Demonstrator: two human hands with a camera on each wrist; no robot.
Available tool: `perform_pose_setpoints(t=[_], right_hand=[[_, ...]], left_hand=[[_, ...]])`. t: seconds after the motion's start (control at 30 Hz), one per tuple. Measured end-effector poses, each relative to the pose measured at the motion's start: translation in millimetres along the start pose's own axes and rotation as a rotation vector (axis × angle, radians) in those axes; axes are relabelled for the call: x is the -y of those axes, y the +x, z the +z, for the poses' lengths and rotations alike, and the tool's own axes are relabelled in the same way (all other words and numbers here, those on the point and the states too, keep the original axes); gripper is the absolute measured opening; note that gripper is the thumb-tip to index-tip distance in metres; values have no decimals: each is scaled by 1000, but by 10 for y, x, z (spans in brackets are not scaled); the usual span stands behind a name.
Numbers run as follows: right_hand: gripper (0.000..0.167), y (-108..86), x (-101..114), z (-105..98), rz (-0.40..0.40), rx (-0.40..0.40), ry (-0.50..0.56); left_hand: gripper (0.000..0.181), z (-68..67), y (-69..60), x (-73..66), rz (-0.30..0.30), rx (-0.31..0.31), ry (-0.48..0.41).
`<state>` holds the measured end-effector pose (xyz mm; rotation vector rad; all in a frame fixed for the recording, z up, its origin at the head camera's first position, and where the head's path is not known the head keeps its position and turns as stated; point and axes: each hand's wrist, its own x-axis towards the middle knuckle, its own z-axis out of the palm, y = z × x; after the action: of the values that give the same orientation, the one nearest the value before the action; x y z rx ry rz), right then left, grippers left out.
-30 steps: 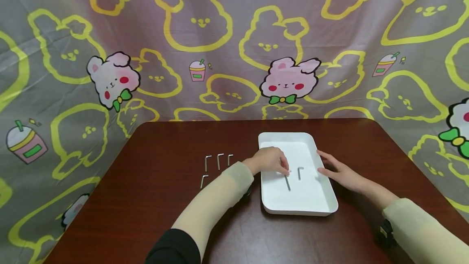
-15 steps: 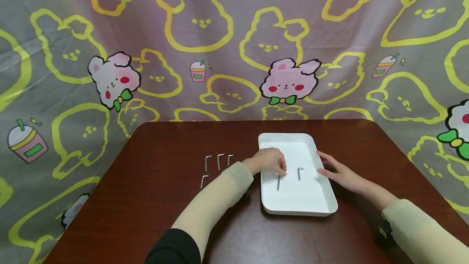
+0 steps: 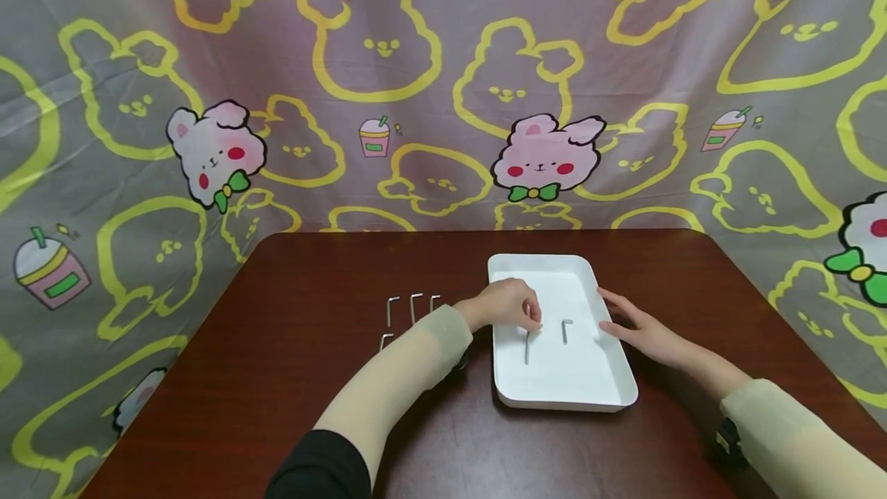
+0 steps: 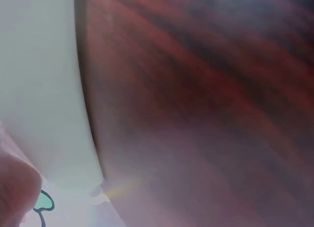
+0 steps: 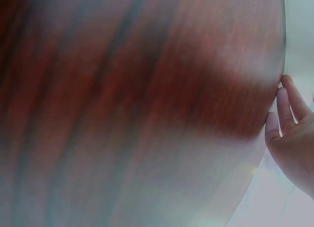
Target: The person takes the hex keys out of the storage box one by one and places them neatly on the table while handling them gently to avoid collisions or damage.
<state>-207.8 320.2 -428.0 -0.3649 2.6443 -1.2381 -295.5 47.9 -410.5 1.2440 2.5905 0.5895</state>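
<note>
A white rectangular tray (image 3: 554,399) lies on the dark wooden table. My left hand (image 3: 509,303) reaches over its left side and pinches an Allen key (image 3: 527,346) near its bend; the long arm points toward me just above or on the tray floor. A second Allen key (image 3: 566,331) lies in the tray, right of that hand. My right hand (image 3: 646,334) rests with extended fingers against the tray's right rim. In the right wrist view the fingers (image 5: 284,104) touch the tray's outer wall. The left wrist view shows only part of my left hand (image 4: 17,190).
Several more Allen keys (image 3: 413,306) lie on the table left of the tray, partly hidden by the left forearm. A patterned cloth (image 3: 443,98) hangs behind the table (image 3: 333,283) and along its sides.
The Allen key in my left hand has swung and shifted left within the tray, then stayed nearly still. My right hand stays at the rim. The head view has tilted slightly.
</note>
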Motion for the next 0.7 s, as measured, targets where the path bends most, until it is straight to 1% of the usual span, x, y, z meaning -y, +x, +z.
perform_pose_setpoints(t=[0.1,0.23,0.33,0.7], right_hand=[[71,3,-2,10,-1,5,-2],[71,-3,11,20,5,14,9],[71,-5,26,18,9,18,18],[72,-17,54,-1,18,17,7]], left_hand=[[8,-22,-17,-7,38,-17,-19],[9,-77,-37,-23,110,-53,-80],[9,-130,-47,-34,149,-72,-122],[7,-330,-109,-74,221,-128,-157]])
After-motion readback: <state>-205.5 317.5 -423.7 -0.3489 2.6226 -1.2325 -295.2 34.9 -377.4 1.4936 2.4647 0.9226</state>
